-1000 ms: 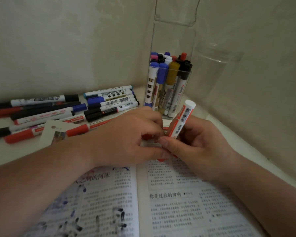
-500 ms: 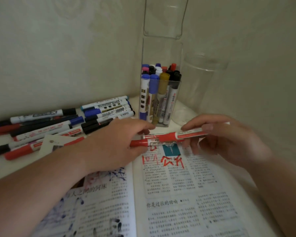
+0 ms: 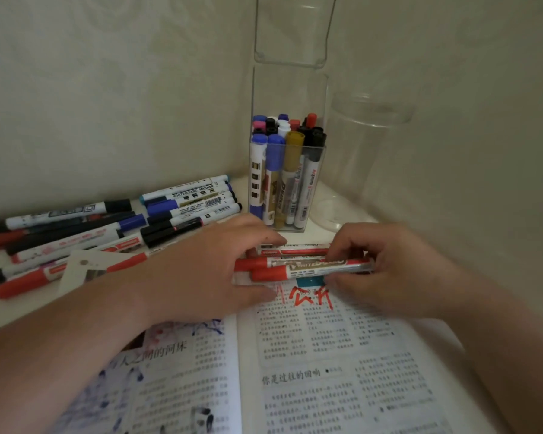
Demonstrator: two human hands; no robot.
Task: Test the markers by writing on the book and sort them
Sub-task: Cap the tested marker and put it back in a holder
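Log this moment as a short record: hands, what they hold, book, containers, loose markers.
left hand: grips the red markers at their red ends
right hand: pinches their other ends
red markers: about three, bundled level over the book's top edge
book: open, red scribbles on right page
clear holder: upright capped markers
clear jar: looks empty
loose markers: lying left of the book

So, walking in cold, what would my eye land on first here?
Dead centre, the left hand and right hand hold a few red markers level between them, just above red scribbles on the open book. Behind them stands a clear holder packed with upright markers, and more loose markers lie spread out at the left.
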